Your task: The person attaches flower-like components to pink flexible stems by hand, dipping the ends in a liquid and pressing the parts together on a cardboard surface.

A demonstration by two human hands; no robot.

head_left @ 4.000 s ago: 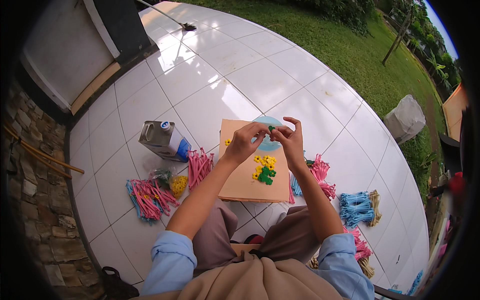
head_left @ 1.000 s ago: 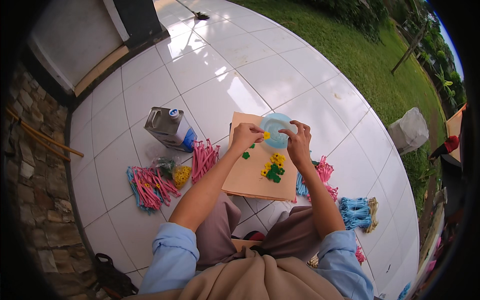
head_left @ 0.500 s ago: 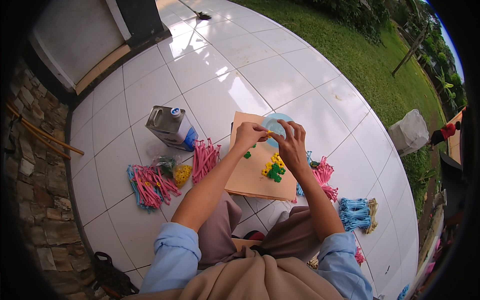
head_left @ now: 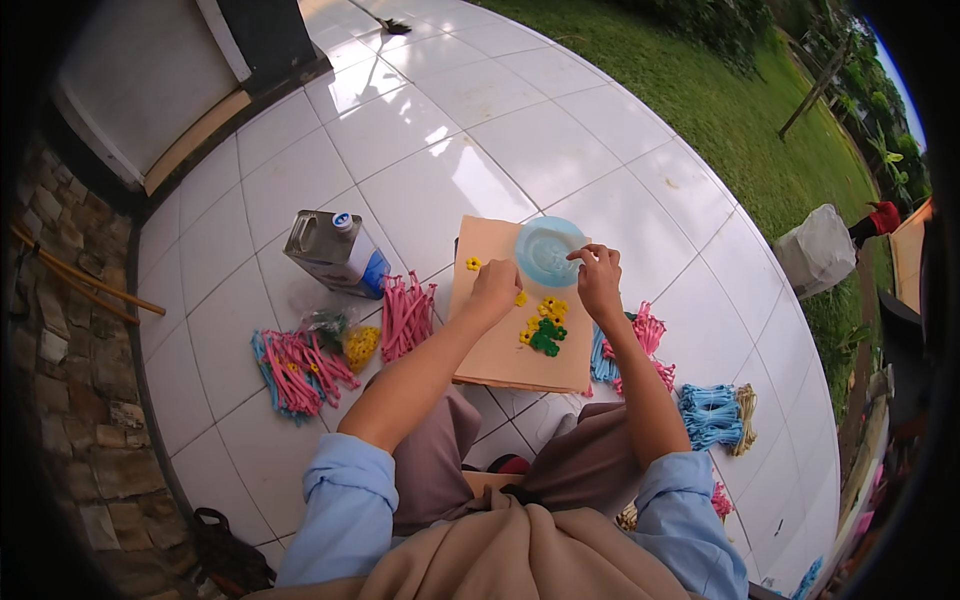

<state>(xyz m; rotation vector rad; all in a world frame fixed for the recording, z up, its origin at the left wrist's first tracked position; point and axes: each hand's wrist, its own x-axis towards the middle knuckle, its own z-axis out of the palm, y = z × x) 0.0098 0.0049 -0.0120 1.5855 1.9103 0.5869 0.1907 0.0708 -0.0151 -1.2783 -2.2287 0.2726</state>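
Observation:
Over the brown board [head_left: 480, 345] my left hand [head_left: 495, 287] is closed, with a small yellow flower [head_left: 520, 299] at its fingertips. My right hand [head_left: 600, 280] is beside the right rim of a light blue bowl [head_left: 547, 277] that has something pale and translucent in it. Its fingers are drawn together; anything between them is too small to make out. Another yellow flower [head_left: 473, 264] with a dark centre lies left of the bowl. Nearer to me are a cluster of yellow flowers [head_left: 552, 308] and green leaf-shaped pieces [head_left: 546, 338].
A metal can [head_left: 335, 255] stands left of the board. Near it lie pink strips [head_left: 406, 318], a pink and blue bundle [head_left: 300, 370] and a bag of yellow pieces [head_left: 361, 347]. To the right are pink strips [head_left: 648, 335] and blue bundles [head_left: 710, 415]. A white sack [head_left: 815, 250] stands by the grass.
My hands have come apart: the left drew back toward the board's middle with the yellow flower, the right moved to the bowl's right rim. A yellow flower on the board's upper left now shows.

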